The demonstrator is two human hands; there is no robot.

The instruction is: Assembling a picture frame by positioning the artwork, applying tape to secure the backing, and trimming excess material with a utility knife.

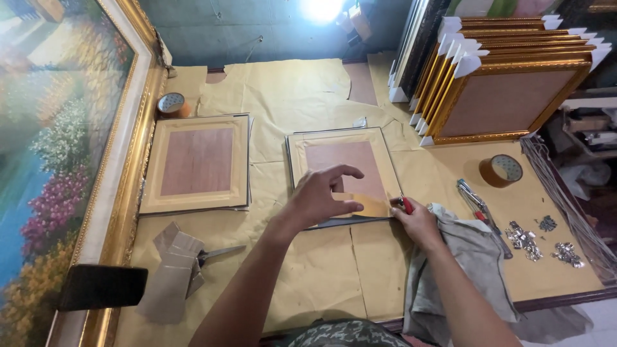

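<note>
The left hand (319,196) lies on the centre frame (344,177), fingers spread and curved, thumb and forefinger apart, pressing a strip of tan tape (360,204) near the frame's lower edge; it grips nothing. The right hand (418,222) sits at 3 o'clock from the left hand, touching the frame's lower right corner, closed around a small red-handled tool (406,204) of which only the red tip shows. The centre frame lies back-up on the paper-covered table (308,276), its brown backing board visible inside a pale border. A second frame (198,164), also back-up, lies at 9 o'clock from the centre frame, well apart. A tape roll (171,104) stands at 11 o'clock from the second frame. Another tape roll (500,170) lies at 3 o'clock from the centre frame. Pliers (479,209) lie just below that roll, with metal clips (533,239) scattered at 4 o'clock from them. A grey cloth (463,270) lies under the right forearm. Scissors (215,254) and cardboard scraps (170,276) lie at 8 o'clock from the left hand. Stacked gold frames (508,90) lean at 1 o'clock. A large painting (58,141) fills the left edge.
</note>
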